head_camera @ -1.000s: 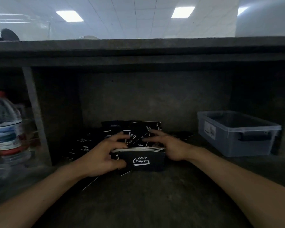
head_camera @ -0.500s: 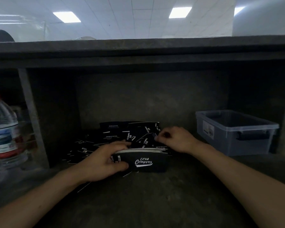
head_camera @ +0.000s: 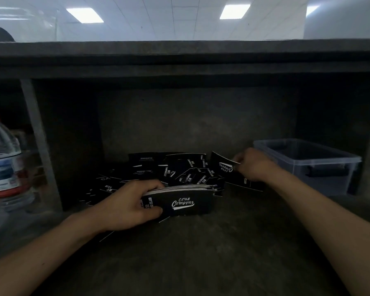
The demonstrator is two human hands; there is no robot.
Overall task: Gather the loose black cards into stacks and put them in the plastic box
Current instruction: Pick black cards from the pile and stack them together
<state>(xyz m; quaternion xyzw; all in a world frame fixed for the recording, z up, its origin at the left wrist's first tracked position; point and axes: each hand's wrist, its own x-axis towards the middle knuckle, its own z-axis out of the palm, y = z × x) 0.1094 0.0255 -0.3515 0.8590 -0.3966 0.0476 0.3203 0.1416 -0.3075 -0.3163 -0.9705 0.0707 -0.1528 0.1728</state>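
At the centre of the frame the left hand (head_camera: 132, 204) is gripping a stack of black cards (head_camera: 179, 201) by its left end, thumb in front and fingers behind. It is standing the stack on its long edge on the shelf (head_camera: 201, 253), probably so the edges square up and new cards can drop in from above. To the right and a little higher, the right hand (head_camera: 252, 165) is pinching one single card (head_camera: 224, 165) by its corner and lifting it clear of the loose pile (head_camera: 175, 169), apparently on its way to the stack. The pile is lying just behind the stack, its cards overlapping at all angles. The clear plastic box (head_camera: 333, 184) is sitting open at the right of the frame, just beyond the right hand, within easy reach for a finished stack; nothing can be made out inside it. There is one stack, one lifted card, one box and one water bottle (head_camera: 4, 163) at the left edge; the loose cards are too many and too overlapped to count.
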